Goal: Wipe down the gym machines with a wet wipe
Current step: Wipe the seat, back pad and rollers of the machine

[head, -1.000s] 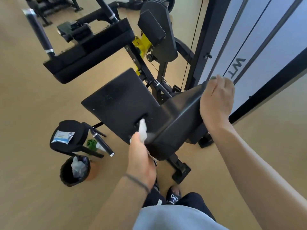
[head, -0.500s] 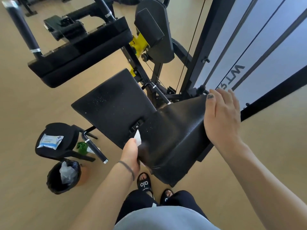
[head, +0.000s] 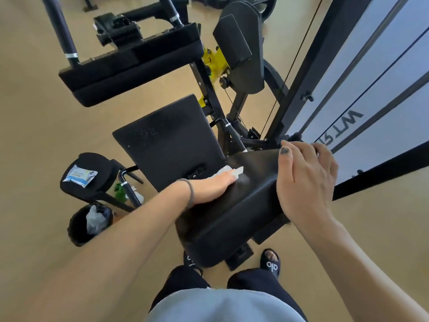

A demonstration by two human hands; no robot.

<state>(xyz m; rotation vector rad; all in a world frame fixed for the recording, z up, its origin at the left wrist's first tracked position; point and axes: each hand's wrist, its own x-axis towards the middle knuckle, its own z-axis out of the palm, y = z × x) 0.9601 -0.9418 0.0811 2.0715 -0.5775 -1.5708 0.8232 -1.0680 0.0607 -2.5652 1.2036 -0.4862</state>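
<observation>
Setting: gym room, tan smooth floor [head: 34,117], frosted wall panels with black frame members on the right. Machine under work is a black steel cable machine with yellow pivot bracket [head: 214,60].

Nearest part: the black padded vinyl back pad [head: 234,212], tilted toward the viewer. Beyond it, touching at the hinge line, the black flat vinyl seat pad [head: 167,140], showing pale specks near its far edge.

Left hand [head: 212,187]: lies flat, palm down, fingers straight, pressing the white wet wipe [head: 228,170] onto the upper face of the back pad near the seam. The wipe shows only past the fingertips; the rest is hidden under the palm. A faint damp sheen sits just beside it.

Right hand [head: 306,180]: draped over the far right corner of the back pad, fingers bent over its edge, steadying it. How firmly it grips, cannot tell.

Left of machine: small black stool pad [head: 92,182] carrying a flat blue-and-white wipe packet [head: 81,176]; below it a black round bin with a pale liner [head: 89,223].

Judgement: step in hand is wiping the back pad face; seat pad specks suggest it is not done. Next move calls for sweeping strokes across the pad with even flat pressure, the right hand bracing so the pad does not swing, then shifting to the seat pad.
</observation>
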